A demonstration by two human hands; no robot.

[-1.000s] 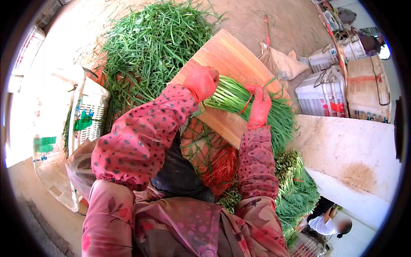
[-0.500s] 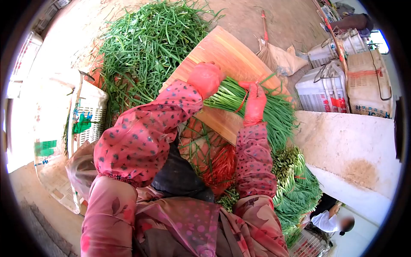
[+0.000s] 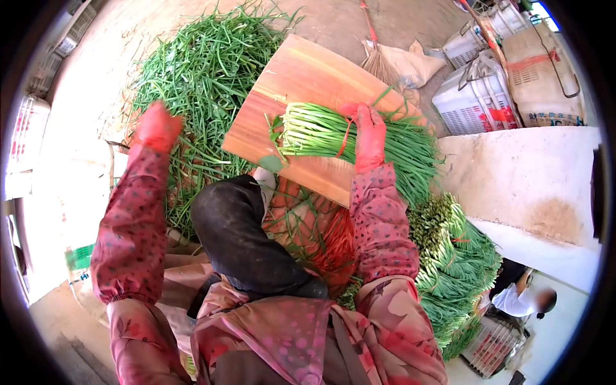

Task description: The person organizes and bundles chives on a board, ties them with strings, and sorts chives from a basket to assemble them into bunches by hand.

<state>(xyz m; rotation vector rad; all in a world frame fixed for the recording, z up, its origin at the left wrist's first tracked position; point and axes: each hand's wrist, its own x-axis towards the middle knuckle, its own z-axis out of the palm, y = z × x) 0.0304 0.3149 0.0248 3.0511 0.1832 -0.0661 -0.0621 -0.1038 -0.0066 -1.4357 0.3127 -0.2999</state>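
floor (image 3: 410, 16); heap (image 3: 208, 80) at eleven o'clock. board (image 3: 308, 70) at twelve; bunch (image 3: 314, 136) on it at one, red tie (image 3: 344, 136) pinched by right hand (image 3: 369, 138). left hand (image 3: 158, 128), blurred, now off bunch, at ten by heap, grip unclear; pale ends (image 3: 294, 128) thus uncovered.

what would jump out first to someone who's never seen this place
Probably the bundle of green stalks with a red band around it, lying across the wooden board under the right hand. Next, the big loose green heap beyond the board's left side, and the pile of tied greens beside the right sleeve.
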